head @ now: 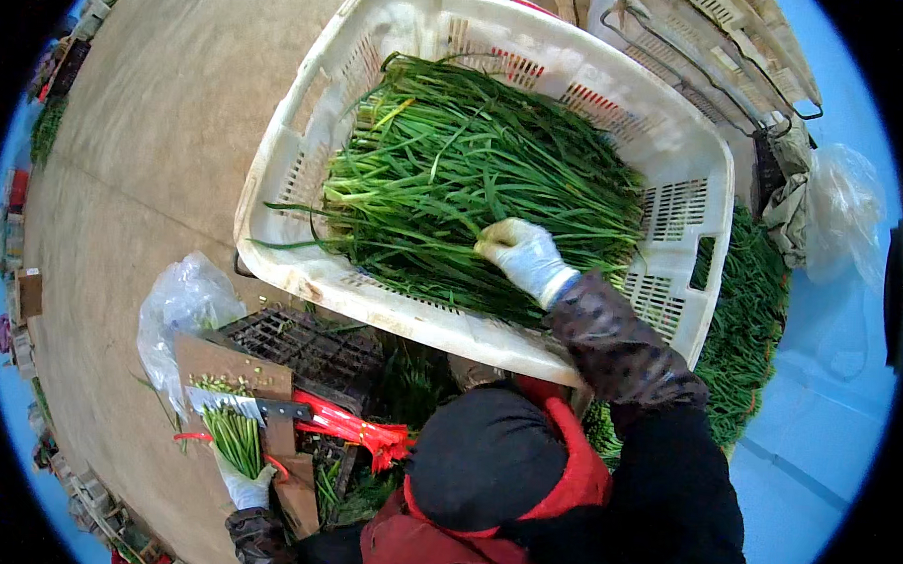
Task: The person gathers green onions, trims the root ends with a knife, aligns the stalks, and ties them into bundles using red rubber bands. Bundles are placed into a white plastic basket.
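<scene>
My gloved right hand (523, 256) reaches into a white plastic basket (306, 284) of long green leaves that look like garlic chives (456, 163). Its fingertips pinch a few leaves near the basket's near side. At lower left, my gloved left hand (244, 485) grips a bunch of green stems (235, 440) on a brown board (232, 358). Across the stems' cut ends lies a knife (283, 409) with a black handle; no hand holds it. A red tie strip (194, 437) shows on both sides of the bunch. Chopped pale ends (220, 383) lie beyond the blade.
Red tie strips (357, 428) lie right of the knife, beside a black plastic crate (307, 348). A clear plastic bag (186, 310) sits left. More greens (744, 337) are heaped right of the basket. A black cap (490, 459) and red cloth fill the bottom middle.
</scene>
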Action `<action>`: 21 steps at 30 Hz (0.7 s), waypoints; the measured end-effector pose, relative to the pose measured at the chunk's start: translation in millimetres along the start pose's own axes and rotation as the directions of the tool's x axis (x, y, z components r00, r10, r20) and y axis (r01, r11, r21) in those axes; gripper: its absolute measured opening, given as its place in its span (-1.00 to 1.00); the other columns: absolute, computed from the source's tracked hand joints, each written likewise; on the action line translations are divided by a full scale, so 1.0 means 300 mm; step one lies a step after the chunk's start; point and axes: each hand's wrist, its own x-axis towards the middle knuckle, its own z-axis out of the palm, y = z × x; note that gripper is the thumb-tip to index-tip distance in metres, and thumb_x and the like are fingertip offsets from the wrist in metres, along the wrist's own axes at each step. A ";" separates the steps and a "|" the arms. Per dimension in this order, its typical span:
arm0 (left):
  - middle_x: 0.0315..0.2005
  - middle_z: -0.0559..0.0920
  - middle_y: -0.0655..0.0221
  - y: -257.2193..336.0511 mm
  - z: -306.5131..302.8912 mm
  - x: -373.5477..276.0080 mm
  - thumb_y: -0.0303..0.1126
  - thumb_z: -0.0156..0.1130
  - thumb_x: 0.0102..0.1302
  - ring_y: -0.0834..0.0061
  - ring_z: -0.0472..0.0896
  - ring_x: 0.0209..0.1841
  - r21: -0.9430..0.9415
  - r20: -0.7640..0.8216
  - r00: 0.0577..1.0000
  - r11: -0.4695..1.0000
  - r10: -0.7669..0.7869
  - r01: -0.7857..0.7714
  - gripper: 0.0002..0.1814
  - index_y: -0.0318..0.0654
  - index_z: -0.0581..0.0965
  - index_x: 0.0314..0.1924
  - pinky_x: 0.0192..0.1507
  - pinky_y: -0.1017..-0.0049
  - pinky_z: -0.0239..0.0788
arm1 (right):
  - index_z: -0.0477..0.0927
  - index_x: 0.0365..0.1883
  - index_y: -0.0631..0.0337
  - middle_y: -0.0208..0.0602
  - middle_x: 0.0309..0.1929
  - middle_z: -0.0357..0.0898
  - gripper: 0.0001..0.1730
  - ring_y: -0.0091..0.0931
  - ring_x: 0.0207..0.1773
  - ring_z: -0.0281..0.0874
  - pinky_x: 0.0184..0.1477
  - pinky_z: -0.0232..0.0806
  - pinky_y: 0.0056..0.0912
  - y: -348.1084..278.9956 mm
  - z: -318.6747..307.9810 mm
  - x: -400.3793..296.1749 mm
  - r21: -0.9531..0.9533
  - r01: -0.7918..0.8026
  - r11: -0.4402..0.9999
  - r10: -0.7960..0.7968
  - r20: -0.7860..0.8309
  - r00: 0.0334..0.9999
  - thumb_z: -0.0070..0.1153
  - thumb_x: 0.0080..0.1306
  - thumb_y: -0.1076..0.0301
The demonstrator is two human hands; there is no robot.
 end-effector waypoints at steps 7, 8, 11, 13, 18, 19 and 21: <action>0.39 0.19 0.27 -0.079 -0.028 -0.014 -0.83 0.36 -0.42 0.22 0.30 0.33 -0.031 -0.020 1.000 0.999 -0.010 0.009 0.41 -0.12 -0.13 0.50 0.26 0.29 0.30 | 0.64 -0.18 0.35 -0.24 -0.26 0.70 -0.64 -0.51 -0.25 0.64 -0.15 0.46 -0.45 -0.001 -0.360 -0.131 0.025 -0.212 0.977 0.212 -0.012 0.977 0.30 0.21 0.23; 0.39 0.19 0.28 -0.100 -0.032 -0.006 -0.83 0.34 -0.42 0.23 0.30 0.33 -0.049 -0.004 0.999 0.997 0.052 -0.052 0.40 -0.12 -0.13 0.50 0.26 0.30 0.30 | 0.65 -0.16 0.32 -0.23 -0.27 0.71 -0.62 -0.44 -0.25 0.65 -0.14 0.46 -0.40 0.057 -0.385 -0.160 -0.185 -0.214 0.959 0.213 -0.025 0.977 0.32 0.18 0.19; 0.39 0.19 0.28 -0.025 0.016 -0.007 -0.88 0.27 -0.38 0.25 0.32 0.31 -0.070 -0.027 0.997 0.995 -0.066 0.064 0.36 -0.14 -0.12 0.50 0.25 0.33 0.32 | 0.52 0.14 0.23 -0.01 0.19 0.47 -0.28 -0.17 0.26 0.39 0.28 0.24 -0.19 0.327 -0.413 -0.276 -0.512 -0.060 0.857 0.128 0.099 0.987 0.37 0.06 0.02; 0.39 0.19 0.28 -0.064 -0.016 -0.011 -0.89 0.24 -0.36 0.25 0.33 0.30 -0.016 0.020 0.994 0.995 0.104 -0.103 0.34 -0.12 -0.12 0.50 0.24 0.32 0.33 | 0.18 0.41 0.15 0.07 0.45 0.08 0.13 -0.05 0.46 0.04 0.43 -0.01 -0.09 0.301 -0.371 -0.312 -0.651 -0.118 0.750 0.237 0.097 0.967 0.44 -0.07 -0.08; 0.39 0.17 0.29 -0.048 -0.010 -0.015 -0.90 0.21 -0.37 0.24 0.31 0.31 0.011 -0.021 0.999 1.000 -0.025 0.025 0.35 -0.09 -0.13 0.51 0.24 0.29 0.32 | -0.10 0.49 0.08 0.05 0.51 -0.14 0.43 -0.02 0.52 -0.12 0.43 -0.09 0.14 0.272 -0.283 -0.354 -0.844 -0.137 0.518 0.452 0.134 0.882 0.51 -0.24 -0.14; 0.39 0.17 0.29 -0.076 -0.020 -0.010 -0.90 0.21 -0.37 0.24 0.32 0.31 0.001 -0.021 1.000 1.000 -0.013 0.013 0.35 -0.09 -0.13 0.51 0.24 0.29 0.32 | -0.09 0.48 0.08 0.03 0.51 -0.12 0.41 -0.04 0.52 -0.13 0.43 -0.10 0.16 0.265 -0.276 -0.351 -0.874 -0.122 0.471 0.455 0.123 0.882 0.51 -0.23 -0.12; 0.39 0.18 0.29 -0.103 -0.028 -0.007 -0.91 0.21 -0.37 0.24 0.32 0.31 -0.017 -0.015 1.000 1.000 0.019 -0.020 0.36 -0.08 -0.13 0.51 0.25 0.29 0.31 | -0.09 0.48 0.08 0.00 0.50 -0.08 0.39 -0.06 0.52 -0.11 0.44 -0.09 0.12 0.266 -0.276 -0.336 -0.887 -0.132 0.442 0.449 0.091 0.889 0.50 -0.21 -0.09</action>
